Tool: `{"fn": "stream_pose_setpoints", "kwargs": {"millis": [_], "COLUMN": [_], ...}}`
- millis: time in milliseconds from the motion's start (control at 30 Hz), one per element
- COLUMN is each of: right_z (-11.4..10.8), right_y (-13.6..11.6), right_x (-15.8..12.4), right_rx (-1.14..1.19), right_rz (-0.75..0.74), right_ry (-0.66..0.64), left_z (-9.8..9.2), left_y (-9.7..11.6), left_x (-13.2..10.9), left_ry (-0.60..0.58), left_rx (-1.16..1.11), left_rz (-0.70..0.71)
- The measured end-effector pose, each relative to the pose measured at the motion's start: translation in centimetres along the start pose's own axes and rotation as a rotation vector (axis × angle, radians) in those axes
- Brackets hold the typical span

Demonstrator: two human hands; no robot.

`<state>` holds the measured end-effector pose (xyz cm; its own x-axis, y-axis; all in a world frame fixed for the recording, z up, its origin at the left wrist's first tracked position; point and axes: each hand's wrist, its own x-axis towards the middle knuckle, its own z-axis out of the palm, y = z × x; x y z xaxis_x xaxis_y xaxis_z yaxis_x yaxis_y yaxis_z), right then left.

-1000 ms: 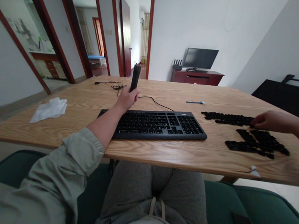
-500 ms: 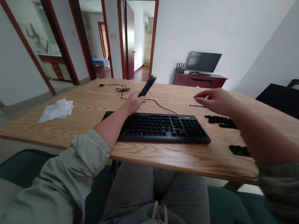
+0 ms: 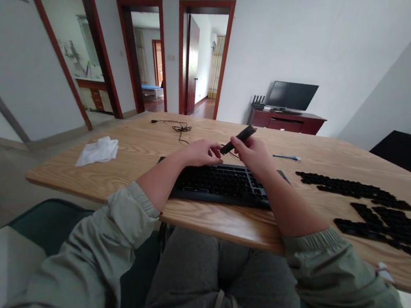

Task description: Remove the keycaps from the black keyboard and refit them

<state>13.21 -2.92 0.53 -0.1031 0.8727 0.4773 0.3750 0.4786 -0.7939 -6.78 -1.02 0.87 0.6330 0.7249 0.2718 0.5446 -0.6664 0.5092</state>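
Nearby: the front edge of a wooden table (image 3: 218, 223) crosses just beyond the grey sweatpants (image 3: 222, 292), at 12 o'clock.
Right hand (image 3: 253, 153): at 12 o'clock over the keyboard, fingers clamped on the stick.
Left hand (image 3: 200, 153): at 11 o'clock over the keyboard, fingers together, tips just beside the stick's lower end; contact cannot be told.
Slim black stick (image 3: 239, 139): tilted, held above the keyboard's far edge, at 12 o'clock.
Black keyboard (image 3: 219, 187): flat on the table, beneath both hands.
Loose black keycaps (image 3: 381, 226): in clustered rows at 2 o'clock.
White tissue (image 3: 97, 151): crumpled at 10 o'clock.
Coiled black cable (image 3: 181, 128): at 11 o'clock, beyond the left hand.
Small blue tool (image 3: 286, 157): at 1 o'clock, near the far edge.
Farthest: a monitor (image 3: 291, 95) on a red-brown cabinet (image 3: 286, 121), at 1 o'clock.
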Motion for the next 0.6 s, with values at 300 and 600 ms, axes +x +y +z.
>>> {"fn": "stream_pose_setpoints", "kwargs": {"millis": [300,600], "right_z": [0.6,1.0], "right_y": [-0.2,0.4], "right_x": [-0.7,-1.2], "right_rx": [-0.070,-0.158], "right_rz": [-0.074,0.064], "right_ry": [-0.021,0.101], "left_z": [-0.6,0.7], "left_y": [-0.1,-1.5], "left_x": [-1.2,-1.2], "left_ry": [-0.029,0.092], "left_rx": [0.061,0.064], "left_rz": [0.008,-0.006]}}
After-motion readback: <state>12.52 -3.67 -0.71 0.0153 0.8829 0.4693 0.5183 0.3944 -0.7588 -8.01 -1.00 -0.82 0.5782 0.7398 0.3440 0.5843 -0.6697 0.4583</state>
